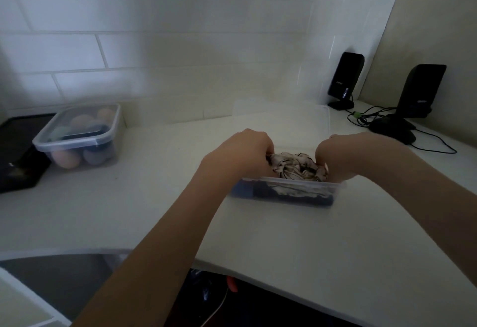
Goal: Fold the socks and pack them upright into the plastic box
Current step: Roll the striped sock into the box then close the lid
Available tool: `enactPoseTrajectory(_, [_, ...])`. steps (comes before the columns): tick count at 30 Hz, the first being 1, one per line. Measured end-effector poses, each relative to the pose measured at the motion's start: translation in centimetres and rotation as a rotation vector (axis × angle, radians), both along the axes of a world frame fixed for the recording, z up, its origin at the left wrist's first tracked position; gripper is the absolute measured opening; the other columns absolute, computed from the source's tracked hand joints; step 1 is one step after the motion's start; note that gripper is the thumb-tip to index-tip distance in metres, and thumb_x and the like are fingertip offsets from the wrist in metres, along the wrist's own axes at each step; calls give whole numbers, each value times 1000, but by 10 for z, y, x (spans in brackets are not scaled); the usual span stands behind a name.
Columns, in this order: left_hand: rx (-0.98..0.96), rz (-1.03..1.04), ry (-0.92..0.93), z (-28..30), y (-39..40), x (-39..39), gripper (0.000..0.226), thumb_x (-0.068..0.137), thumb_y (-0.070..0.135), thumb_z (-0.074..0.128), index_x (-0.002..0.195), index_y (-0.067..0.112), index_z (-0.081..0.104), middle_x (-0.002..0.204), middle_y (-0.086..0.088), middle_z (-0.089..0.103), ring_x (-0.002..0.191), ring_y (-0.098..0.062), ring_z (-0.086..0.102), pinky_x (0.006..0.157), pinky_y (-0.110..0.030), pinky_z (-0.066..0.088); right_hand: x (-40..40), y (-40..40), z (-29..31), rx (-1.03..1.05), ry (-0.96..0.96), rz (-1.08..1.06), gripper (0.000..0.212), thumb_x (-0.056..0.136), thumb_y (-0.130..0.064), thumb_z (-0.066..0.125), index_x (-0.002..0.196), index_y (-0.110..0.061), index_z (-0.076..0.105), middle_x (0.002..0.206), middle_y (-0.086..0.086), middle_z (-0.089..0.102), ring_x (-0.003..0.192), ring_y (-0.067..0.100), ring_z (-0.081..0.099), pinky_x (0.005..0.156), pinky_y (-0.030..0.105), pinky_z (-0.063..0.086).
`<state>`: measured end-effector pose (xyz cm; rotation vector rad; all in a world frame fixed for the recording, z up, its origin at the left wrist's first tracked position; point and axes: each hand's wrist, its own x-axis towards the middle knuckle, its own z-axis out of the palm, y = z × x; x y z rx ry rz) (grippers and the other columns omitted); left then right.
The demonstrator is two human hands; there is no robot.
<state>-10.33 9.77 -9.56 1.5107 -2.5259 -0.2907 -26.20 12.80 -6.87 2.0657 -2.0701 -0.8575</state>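
A clear plastic box [296,189] stands on the white desk in front of me. Dark blue socks [265,192] show through its near wall. A pale patterned sock bundle [296,166] bulges above the rim. My left hand [245,151] grips the bundle's left side, fingers curled down into the box. On the bundle's right side my right hand [343,156] is closed on it, the thumb against the fabric. Both hands hide the box's far corners.
A lidded clear container [80,135] with rounded items sits at the left by a black object [18,156]. A clear lid [309,117] lies behind the box. Two black speakers [344,79] and cables [426,143] stand at the right. The desk edge curves below.
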Motion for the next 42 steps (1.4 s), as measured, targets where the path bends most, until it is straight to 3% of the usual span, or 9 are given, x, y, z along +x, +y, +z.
enactPoseTrajectory(2, [19,-1,8,2,-2,1,40,69,43,74,100,18,68,99,-4,69,88,-23,63,75,-34,53,-7,3,7,32,-53,39,41,82,-29,62,121,-17,60,114,4,61,108,22,58,84,29,46])
enactPoseTrajectory(6, [206,-43,97,22,0,24,51,69,34,80,116,27,61,98,7,68,91,-14,62,82,-27,49,-34,14,30,17,-484,4,34,78,-43,68,111,-33,64,97,-5,67,89,10,61,76,28,44])
enactPoseTrajectory(11, [393,-24,500,35,5,61,37,78,6,72,112,20,65,94,-3,73,76,-19,73,63,-23,58,-55,11,18,-361,-1055,-87,19,77,-30,74,89,-21,63,88,1,67,80,16,63,64,27,46])
enactPoseTrajectory(19, [336,-17,661,18,8,72,20,82,5,67,99,15,71,75,-6,75,66,-14,70,54,-21,55,-51,-8,-23,-464,-1604,-413,54,90,-27,60,137,-15,39,123,10,58,107,25,60,83,34,49])
enactPoseTrajectory(25, [214,-133,735,19,12,72,17,79,4,69,88,17,76,73,1,75,63,-6,66,55,-18,52,-48,-15,-30,-593,-1627,-343,59,82,6,61,135,-13,43,106,6,63,96,21,60,87,41,51])
enactPoseTrajectory(28, [229,-203,713,17,17,67,18,77,2,71,84,17,76,69,1,74,62,-7,67,60,-18,52,-48,-13,-33,-679,-1604,-266,47,79,11,59,114,-20,57,90,2,61,85,19,58,81,42,51])
enactPoseTrajectory(31, [101,-152,904,16,16,67,18,80,-3,65,81,13,74,60,0,70,49,-10,61,48,-19,49,-50,-8,-34,-724,-1637,-166,35,80,9,60,85,-26,59,86,0,61,78,16,59,74,35,49])
enactPoseTrajectory(36, [-124,-13,1312,11,8,78,20,70,1,47,66,12,63,45,4,54,35,-11,42,35,-16,29,-60,4,-34,-671,-1603,7,25,78,8,65,75,-17,65,80,-13,70,67,-1,61,72,20,46])
enactPoseTrajectory(42, [-125,3,1094,6,13,71,13,80,8,57,85,12,67,59,7,56,47,-1,45,43,-12,35,-74,18,-27,-471,-1343,107,56,80,20,52,81,-32,73,87,-22,70,86,0,65,76,20,51])
